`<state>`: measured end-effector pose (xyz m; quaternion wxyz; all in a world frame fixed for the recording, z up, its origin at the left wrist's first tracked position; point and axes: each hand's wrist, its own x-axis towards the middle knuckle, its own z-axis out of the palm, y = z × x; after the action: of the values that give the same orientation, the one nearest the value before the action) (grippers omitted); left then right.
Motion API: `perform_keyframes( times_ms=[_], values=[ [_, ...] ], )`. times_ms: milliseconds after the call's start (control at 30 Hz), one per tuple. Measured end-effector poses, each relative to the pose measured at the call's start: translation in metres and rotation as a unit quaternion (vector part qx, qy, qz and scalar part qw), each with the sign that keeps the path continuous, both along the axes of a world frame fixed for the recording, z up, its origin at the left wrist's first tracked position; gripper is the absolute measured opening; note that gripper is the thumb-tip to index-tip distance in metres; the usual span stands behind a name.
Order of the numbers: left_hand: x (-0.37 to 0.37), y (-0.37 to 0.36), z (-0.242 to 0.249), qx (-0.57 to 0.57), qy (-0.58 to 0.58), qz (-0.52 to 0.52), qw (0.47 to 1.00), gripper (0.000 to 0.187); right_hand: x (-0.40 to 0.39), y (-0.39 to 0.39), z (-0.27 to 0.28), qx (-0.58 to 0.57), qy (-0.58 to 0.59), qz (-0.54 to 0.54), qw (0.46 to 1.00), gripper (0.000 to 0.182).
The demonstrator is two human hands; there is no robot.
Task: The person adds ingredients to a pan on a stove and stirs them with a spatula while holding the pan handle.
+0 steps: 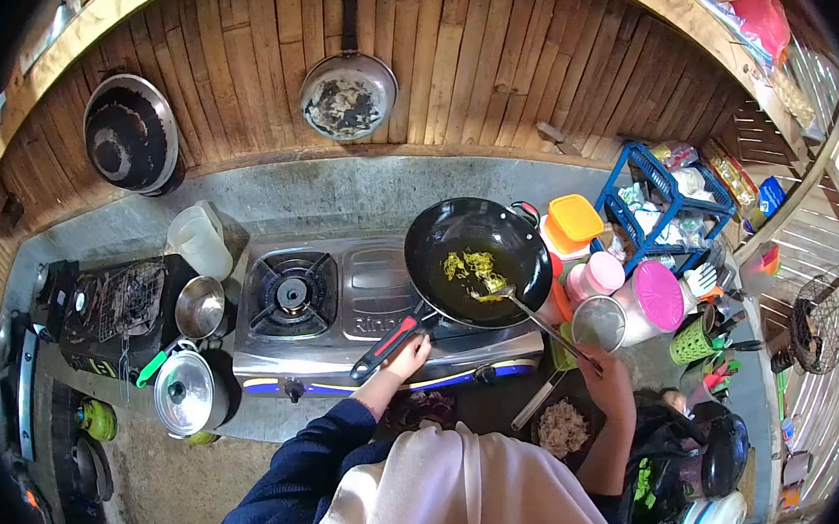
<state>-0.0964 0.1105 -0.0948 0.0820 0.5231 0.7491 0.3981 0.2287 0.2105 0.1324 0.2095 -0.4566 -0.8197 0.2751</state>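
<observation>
A black wok (436, 226) sits over the right burner of the gas stove (371, 266). Yellow crumbly food (479, 265) lies in a little oil inside it. My left hand (407, 357) is closed at the wok's red and black handle (384, 347); its fingers are partly hidden. In my right hand (604, 385) is the shaft of a metal spatula (543, 326), whose blade rests in the yellow food. Below that hand, near my body, is a heap of pale shredded food (562, 428).
A lidded pot (185, 391), a saucepan (201, 307) and a plastic jug (198, 240) stand left of the stove. Right of the wok are a strainer (599, 323), a pink-lidded container (654, 295) and a blue rack (666, 198). A frying pan (348, 95) hangs on the wall.
</observation>
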Motion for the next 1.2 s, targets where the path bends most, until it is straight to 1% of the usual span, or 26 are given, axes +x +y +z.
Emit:
perform_keyframes(
  times_ms=[67,200,267,300,367,467,600,667,900,967,1067,1100,1167,1200],
  values=[
    [0.001,-0.001,0.003,-0.013,-0.037,0.005,0.999,0.038,0.010,-0.003,0.004,0.025,0.022,-0.002,0.999,0.026],
    [0.001,0.000,0.003,-0.003,-0.031,-0.002,1.000,0.038,0.017,-0.016,0.035,0.033,-0.008,-0.008,0.999,0.023],
    [0.002,0.000,0.002,0.047,-0.041,-0.006,0.998,0.038,0.018,-0.022,0.047,-0.001,-0.008,-0.028,1.000,0.022],
    [0.002,0.000,0.002,0.047,-0.041,-0.006,0.998,0.038,0.020,-0.021,0.044,-0.002,-0.009,-0.028,1.000,0.022],
    [0.002,0.000,0.002,0.023,-0.036,-0.001,0.999,0.038,0.025,-0.016,0.035,0.041,0.018,-0.009,0.999,0.022],
    [0.001,0.000,0.003,0.013,-0.008,0.001,1.000,0.037,0.022,-0.012,0.031,0.019,-0.013,-0.021,1.000,0.023],
    [0.000,-0.001,0.001,0.002,-0.003,0.006,1.000,0.037,0.014,-0.003,0.013,0.046,-0.028,-0.014,0.998,0.024],
    [-0.001,0.001,-0.001,-0.017,-0.025,-0.008,1.000,0.034,0.004,-0.002,0.009,0.030,0.007,0.001,1.000,0.023],
    [0.000,-0.001,0.005,-0.024,-0.039,-0.011,0.999,0.032,-0.030,0.018,-0.030,0.033,0.017,0.006,0.999,0.024],
    [0.000,-0.001,0.005,-0.040,-0.037,-0.008,0.999,0.032,-0.042,0.026,-0.047,0.067,0.127,0.033,0.989,0.023],
    [0.002,-0.002,0.014,-0.039,-0.047,-0.003,0.998,0.033,-0.056,0.039,-0.061,0.033,0.101,0.005,0.994,0.023],
    [0.001,-0.001,0.009,-0.039,-0.047,0.000,0.998,0.033,-0.059,0.040,-0.059,0.033,0.101,0.008,0.994,0.023],
    [-0.001,0.000,-0.002,0.001,0.004,-0.002,1.000,0.037,-0.067,0.043,-0.055,0.009,0.096,-0.004,0.995,0.023],
    [-0.001,-0.001,0.004,-0.009,0.000,-0.001,1.000,0.037,-0.069,0.045,-0.056,0.009,0.096,-0.003,0.995,0.023]
  ],
)
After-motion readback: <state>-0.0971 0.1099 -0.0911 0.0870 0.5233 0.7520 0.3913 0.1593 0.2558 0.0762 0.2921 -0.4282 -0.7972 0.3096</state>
